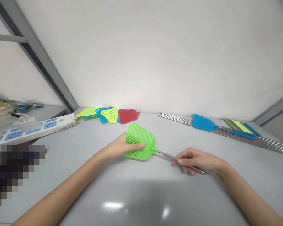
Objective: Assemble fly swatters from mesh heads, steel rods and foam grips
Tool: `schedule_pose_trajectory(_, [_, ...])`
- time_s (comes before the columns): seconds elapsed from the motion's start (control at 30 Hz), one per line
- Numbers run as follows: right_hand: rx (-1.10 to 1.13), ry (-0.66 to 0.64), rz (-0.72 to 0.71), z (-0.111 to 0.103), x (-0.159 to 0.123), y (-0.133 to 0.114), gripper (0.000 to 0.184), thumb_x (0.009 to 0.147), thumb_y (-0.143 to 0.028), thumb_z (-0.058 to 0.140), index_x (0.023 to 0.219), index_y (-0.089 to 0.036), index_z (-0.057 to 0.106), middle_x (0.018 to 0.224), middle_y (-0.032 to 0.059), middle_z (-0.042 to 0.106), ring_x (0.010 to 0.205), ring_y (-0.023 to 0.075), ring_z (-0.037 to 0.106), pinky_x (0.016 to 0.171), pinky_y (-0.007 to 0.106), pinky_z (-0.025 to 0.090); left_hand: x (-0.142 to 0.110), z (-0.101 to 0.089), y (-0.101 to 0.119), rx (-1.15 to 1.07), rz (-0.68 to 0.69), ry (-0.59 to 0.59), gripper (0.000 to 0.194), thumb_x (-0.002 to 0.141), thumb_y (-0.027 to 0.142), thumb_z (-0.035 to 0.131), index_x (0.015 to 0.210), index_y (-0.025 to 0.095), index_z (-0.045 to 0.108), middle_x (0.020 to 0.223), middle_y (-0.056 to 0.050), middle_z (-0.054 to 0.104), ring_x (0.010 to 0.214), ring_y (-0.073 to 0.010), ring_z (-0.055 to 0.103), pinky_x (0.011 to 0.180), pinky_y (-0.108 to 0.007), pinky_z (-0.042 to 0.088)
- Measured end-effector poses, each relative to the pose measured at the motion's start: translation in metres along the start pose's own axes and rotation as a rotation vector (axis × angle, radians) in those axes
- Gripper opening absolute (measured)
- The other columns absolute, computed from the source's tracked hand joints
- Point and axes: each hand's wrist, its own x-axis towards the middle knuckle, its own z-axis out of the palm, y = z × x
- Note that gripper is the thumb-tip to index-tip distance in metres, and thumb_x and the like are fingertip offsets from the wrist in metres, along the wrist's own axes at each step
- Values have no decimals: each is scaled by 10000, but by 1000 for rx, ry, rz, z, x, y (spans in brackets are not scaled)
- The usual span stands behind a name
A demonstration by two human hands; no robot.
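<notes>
Between my hands, above the grey table [96, 188], is a green fly swatter [141, 136] with a perforated plastic head and a thin metal rod [171, 157]. My left hand [122, 146] is closed on the head, its thumb flat on the front and its fingers hidden behind. With thumb and fingers, my right hand [194, 160] grips the rod near its lower part, and the rod's end sticks out past the palm. The rod is joined to the neck of the head.
Red [128, 116], yellow [110, 115] and blue swatter heads lie overlapped by the wall. At right, a blue fly swatter [204, 122] rests on metal rods [271, 142] beside coloured handles [241, 126]. A white power strip [58, 125] lies at left. A pixelated patch hides the lower left.
</notes>
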Motion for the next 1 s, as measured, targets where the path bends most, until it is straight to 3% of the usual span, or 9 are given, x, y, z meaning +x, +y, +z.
schedule_pose_trajectory(0.2, [-30,16,-16,10,2,-4,362,764,-438,469,914,-136,600,623,-2,481,404,33,318,389,200,235,-2,8,-1,-36,-28,-17,313,688,318,614,970,188,581,1007,-64,612,886,-215,576,778,-347,463])
schedule_pose_trajectory(0.37, [-12,74,-21,14,5,-3,369,773,-456,444,832,-128,603,490,-56,334,359,26,210,353,205,148,-2,12,-3,-1,-25,-2,305,690,334,606,956,189,576,997,-61,612,886,-216,573,778,-346,456])
schedule_pose_trajectory(0.5, [43,47,7,14,8,0,379,770,-462,451,797,-112,595,451,-74,274,348,22,160,341,207,92,-1,17,-5,26,-23,-11,336,682,339,609,972,174,566,997,-72,608,885,-215,566,772,-349,448])
schedule_pose_trajectory(1.0, [121,20,26,14,9,4,378,758,-466,471,774,-109,593,448,-77,241,363,23,141,330,199,71,-4,25,-4,103,-19,39,309,667,333,620,924,174,556,932,-57,620,840,-199,572,735,-332,459])
